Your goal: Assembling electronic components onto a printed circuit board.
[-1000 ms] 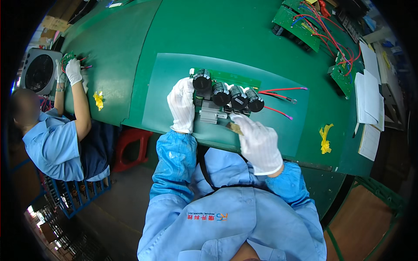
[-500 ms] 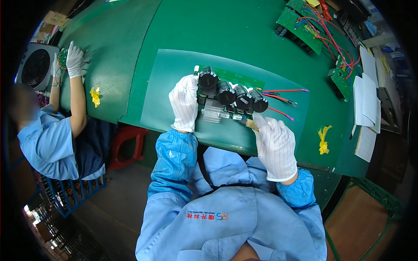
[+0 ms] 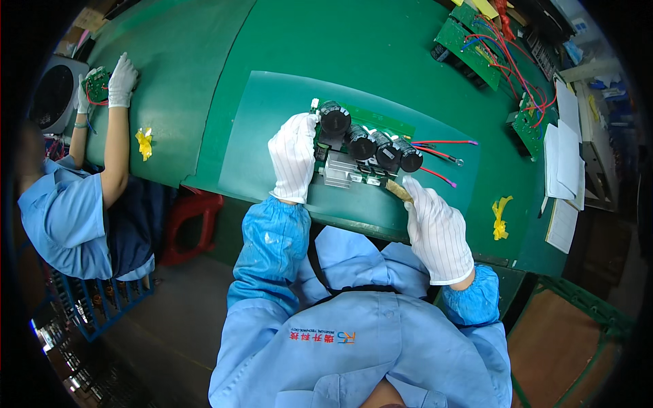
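Note:
A green circuit board (image 3: 381, 122) stands over a pale translucent mat (image 3: 262, 122). It carries several large black capacitors (image 3: 335, 118), a silver finned heat sink (image 3: 338, 170) and red and black leads (image 3: 435, 144) at its right. My left hand (image 3: 292, 155), in a white striped glove, has its fingers closed around the board's left edge. Gloved as well, my right hand (image 3: 439, 234) pinches a flat tan tool (image 3: 398, 190), whose tip meets the board's near edge by the small connectors. Its exact kind is hard to make out.
Yellow strips (image 3: 501, 217) lie at the right. More wired boards (image 3: 469, 51) and white papers (image 3: 564, 156) sit at the far right. On the left, a co-worker's gloved hands (image 3: 121, 81) hold a small board (image 3: 96, 87), near a red stool (image 3: 190, 224).
The tan tool shows more fully, its tip at the board's near edge, and my right hand sits slightly lower and further right. The board appears slightly tilted; my left hand keeps its grip.

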Motion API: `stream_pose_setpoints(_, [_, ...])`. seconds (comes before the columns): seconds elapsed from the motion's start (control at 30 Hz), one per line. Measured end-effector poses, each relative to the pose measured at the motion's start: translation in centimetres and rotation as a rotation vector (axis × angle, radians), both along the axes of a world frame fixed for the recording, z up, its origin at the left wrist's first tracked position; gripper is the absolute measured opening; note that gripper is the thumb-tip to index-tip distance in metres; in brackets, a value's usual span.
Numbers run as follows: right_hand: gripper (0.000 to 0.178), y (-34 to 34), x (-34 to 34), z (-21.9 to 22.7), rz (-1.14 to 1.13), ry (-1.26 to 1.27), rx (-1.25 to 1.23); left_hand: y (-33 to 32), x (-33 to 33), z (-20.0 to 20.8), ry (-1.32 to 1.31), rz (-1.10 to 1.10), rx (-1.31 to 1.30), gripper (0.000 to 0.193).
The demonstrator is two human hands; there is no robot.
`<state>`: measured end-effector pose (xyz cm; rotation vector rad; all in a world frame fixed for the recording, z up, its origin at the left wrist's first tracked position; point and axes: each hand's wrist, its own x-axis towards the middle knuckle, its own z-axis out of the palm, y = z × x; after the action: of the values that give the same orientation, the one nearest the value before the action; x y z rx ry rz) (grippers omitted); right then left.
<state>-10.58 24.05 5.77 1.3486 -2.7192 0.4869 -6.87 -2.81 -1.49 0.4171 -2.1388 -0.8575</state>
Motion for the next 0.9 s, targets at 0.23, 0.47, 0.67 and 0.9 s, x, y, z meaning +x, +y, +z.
stream_pose_setpoints(0.23, [0.057, -0.3, 0.2, 0.9, 0.030, 0.192, 0.062, -0.1, 0.0, -1.2, 0.021, 0.009, -0.111, 0.009])
stream_pose_setpoints(0.47, [0.055, -1.1, -0.2, 0.1, 0.074, 0.275, -0.002, -0.2, -0.1, -1.7, 0.034, 0.024, -0.158, 0.010])
stream_pose_setpoints(0.67, [0.056, -0.3, -0.2, 1.7, 0.020, 0.273, 0.059, -0.3, 0.1, -1.5, 0.025, 0.017, -0.148, 0.010])
stream_pose_setpoints(0.9, [0.055, -0.7, 0.2, 1.4, 0.013, 0.271, 0.000, -0.3, 0.0, -1.3, 0.036, -0.008, -0.103, 0.010])
